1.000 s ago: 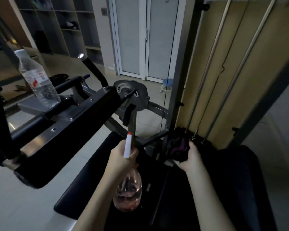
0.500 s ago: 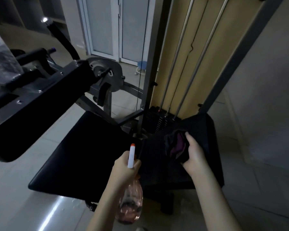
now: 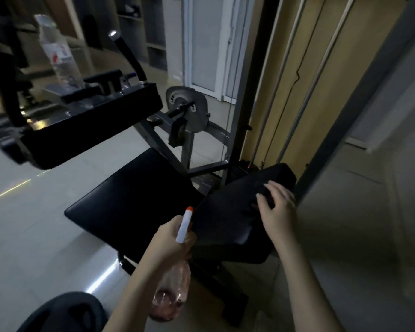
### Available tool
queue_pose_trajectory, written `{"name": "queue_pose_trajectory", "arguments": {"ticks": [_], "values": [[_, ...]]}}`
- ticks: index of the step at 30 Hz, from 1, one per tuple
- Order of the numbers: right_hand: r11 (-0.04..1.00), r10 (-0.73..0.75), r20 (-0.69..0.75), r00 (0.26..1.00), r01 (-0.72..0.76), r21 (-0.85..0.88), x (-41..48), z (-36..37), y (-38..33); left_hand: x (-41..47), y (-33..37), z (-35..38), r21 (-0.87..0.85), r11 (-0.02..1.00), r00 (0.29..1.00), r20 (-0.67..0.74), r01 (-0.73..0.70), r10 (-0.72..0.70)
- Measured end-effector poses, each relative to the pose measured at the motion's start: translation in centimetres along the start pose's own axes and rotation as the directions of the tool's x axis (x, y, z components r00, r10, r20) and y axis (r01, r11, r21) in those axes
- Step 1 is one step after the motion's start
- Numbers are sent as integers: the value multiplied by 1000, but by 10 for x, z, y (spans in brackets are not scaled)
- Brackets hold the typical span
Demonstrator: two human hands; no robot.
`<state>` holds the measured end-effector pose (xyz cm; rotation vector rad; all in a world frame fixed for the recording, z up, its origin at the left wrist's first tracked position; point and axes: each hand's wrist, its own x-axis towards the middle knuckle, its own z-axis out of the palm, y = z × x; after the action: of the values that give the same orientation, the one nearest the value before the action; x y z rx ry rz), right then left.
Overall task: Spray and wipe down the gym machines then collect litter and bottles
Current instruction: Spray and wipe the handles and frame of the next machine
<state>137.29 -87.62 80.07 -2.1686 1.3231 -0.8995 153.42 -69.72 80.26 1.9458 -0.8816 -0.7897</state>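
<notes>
The left hand (image 3: pixel 173 238) grips the spray bottle (image 3: pixel 170 300) round its neck, nozzle pointing far, ready to spray. The right hand (image 3: pixel 277 209), fingers spread, presses a dark cloth (image 3: pixel 270 197) on the right pad (image 3: pixel 225 212), probably to wipe it. A water bottle (image 3: pixel 60 58) stands far left, not yet collected.

A raised pad (image 3: pixel 89 125) juts beside seat (image 3: pixel 134 207); frame post (image 3: pixel 247 92) behind.

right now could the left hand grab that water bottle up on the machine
Probably not yet: the left hand grips the spray bottle, and the water bottle stands beyond the black arm pad. Nothing seems to block the path above the pad.
</notes>
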Motion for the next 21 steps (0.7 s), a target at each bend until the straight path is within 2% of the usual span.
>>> {"name": "queue_pose_trajectory", "arguments": {"ticks": [3,5,8,13,21], "values": [[991,-112,143,983,99,90,3,-16,20,-26,7,34,-99,992,991,-107,73,-83],[982,-160,181,970,138,131,7,-20,25,-39,12,51,-150,983,983,-136,102,-122],[969,-214,206,955,181,167,13,-21,32,-59,22,73,-115,988,969,-212,106,-128],[952,-252,193,948,206,228,11,-22,40,-77,30,94,-155,982,967,-214,109,-141],[935,-333,247,910,285,211,16,-27,47,-103,52,131,-76,992,965,-237,96,-112]]}}
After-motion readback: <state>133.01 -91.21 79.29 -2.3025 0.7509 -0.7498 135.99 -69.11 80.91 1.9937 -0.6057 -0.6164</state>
